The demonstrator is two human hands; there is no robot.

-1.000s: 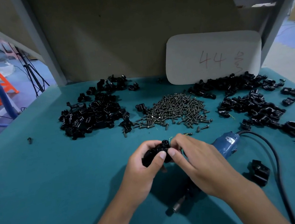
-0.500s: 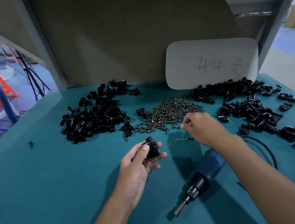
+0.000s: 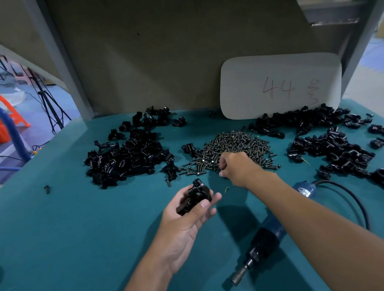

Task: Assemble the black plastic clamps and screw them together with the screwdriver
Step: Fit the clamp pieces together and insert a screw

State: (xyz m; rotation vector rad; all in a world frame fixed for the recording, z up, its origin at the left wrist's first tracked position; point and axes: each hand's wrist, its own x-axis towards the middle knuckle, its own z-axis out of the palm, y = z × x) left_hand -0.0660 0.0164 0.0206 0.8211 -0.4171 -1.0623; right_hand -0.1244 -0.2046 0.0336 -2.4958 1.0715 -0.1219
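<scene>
My left hand (image 3: pixel 189 215) holds a black plastic clamp (image 3: pixel 193 196) palm-up, just above the teal table (image 3: pixel 76 230). My right hand (image 3: pixel 235 168) reaches over the front edge of the pile of dark screws (image 3: pixel 234 145); its thumb and fingers curl together and pinch at a screw there. The blue and black electric screwdriver (image 3: pixel 267 239) lies on the table under my right forearm, with its metal bit (image 3: pixel 239 276) pointing toward me. Neither hand touches it.
A heap of black clamp parts (image 3: pixel 127 157) lies left of the screws, and more clamp parts (image 3: pixel 330 151) spread to the right. A white card marked 44 (image 3: pixel 280 85) leans on the back wall. The screwdriver's black cable (image 3: pixel 356 198) loops right. One stray small part (image 3: pixel 47 188) lies far left.
My right hand let go of the clamp and moved up to the screw pile. My left hand kept the clamp and turned it palm-up. The screwdriver stayed lying on the table.
</scene>
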